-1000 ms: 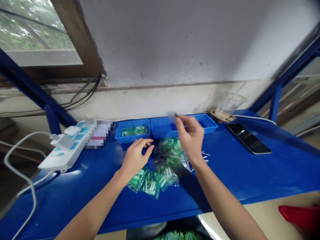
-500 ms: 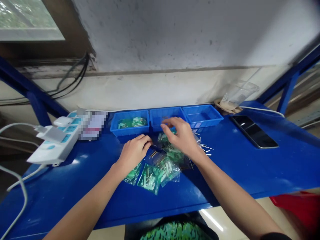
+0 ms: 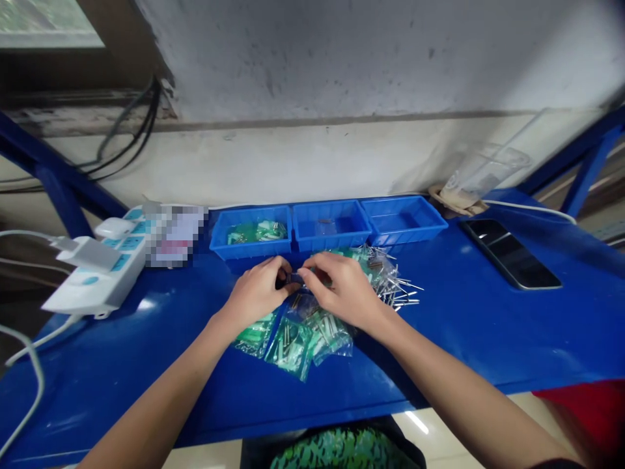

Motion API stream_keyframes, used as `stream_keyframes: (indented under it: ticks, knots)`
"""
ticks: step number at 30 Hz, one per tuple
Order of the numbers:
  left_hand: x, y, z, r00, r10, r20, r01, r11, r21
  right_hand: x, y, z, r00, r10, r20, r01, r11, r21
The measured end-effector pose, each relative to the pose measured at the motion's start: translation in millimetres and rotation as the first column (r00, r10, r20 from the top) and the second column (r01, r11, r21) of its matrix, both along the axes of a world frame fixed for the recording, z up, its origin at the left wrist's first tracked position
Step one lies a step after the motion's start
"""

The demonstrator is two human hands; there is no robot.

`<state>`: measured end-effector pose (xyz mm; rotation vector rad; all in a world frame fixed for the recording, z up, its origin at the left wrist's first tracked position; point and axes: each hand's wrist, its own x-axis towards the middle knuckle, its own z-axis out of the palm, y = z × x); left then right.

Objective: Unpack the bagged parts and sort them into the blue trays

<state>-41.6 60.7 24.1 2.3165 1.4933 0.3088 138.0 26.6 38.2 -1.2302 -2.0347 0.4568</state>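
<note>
My left hand and my right hand meet fingertip to fingertip over the pile, both closed in a pinch. Between them shows a bit of something thin and see-through, too small to name. Just below lie several clear plastic bags with green and white pieces and metal pins inside. Loose silver metal pins spread out to the right of my right hand. A small clear bag with something brownish rests in the middle blue bin.
The left blue bin contains green and white pieces; the right blue bin adjoins the middle one. A phone lies right, near a tilted plastic cup. At left sits a white power strip with cables.
My right hand held a small item over the middle bin, then drew back toward me and came to my left fingers. A small clear bag now shows in that bin. The camera tilted down.
</note>
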Motion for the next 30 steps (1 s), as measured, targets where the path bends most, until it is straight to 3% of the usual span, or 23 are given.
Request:
stream_keyframes:
  ticks: [6,10,13,15,19,23,25,27,30]
  knots:
    - [-6,-1,-6.5,0.995,-0.044,0.086,0.037,0.996,0.082,1,2,-1.3,0.998,-0.037,0.048,0.039,0.999,-0.037]
    - [-5,-1,-6.5,0.936,0.005,0.353,-0.029,0.997,0.065,-3,0,-1.6,0.997,-0.049,0.06,0.056,0.992,-0.111]
    - [-2,-5,0.4,0.875,-0.037,0.482,-0.056,0.983,0.176,-6,-2,0.6,0.996,-0.077,-0.051,0.067,0.982,-0.179]
    - [0,-11,6.8,0.871,-0.131,0.474,-0.046,0.938,0.344,-7,-2,2.4,0.977,-0.113,-0.182,0.065,0.966,-0.251]
    - [5,-22,12.6,0.869,-0.316,0.381,0.022,0.794,0.608,-4,3,3.5,0.901,-0.204,-0.382,0.027,0.907,-0.421]
    - [7,-25,9.4,0.858,-0.375,0.35,0.025,0.712,0.701,4,11,3.7,0.866,-0.118,-0.486,-0.219,0.785,-0.58]
    - [7,-24,9.1,0.867,-0.371,0.332,0.049,0.727,0.685,6,13,4.0,0.817,-0.12,-0.564,-0.285,0.766,-0.576]
    - [8,-23,10.5,0.888,-0.324,0.325,0.077,0.803,0.591,8,14,4.2,0.786,-0.161,-0.596,-0.21,0.838,-0.504]
    - [8,-20,12.3,0.887,-0.14,0.439,0.024,0.966,0.259,7,11,4.6,0.844,-0.149,-0.515,-0.004,0.959,-0.283]
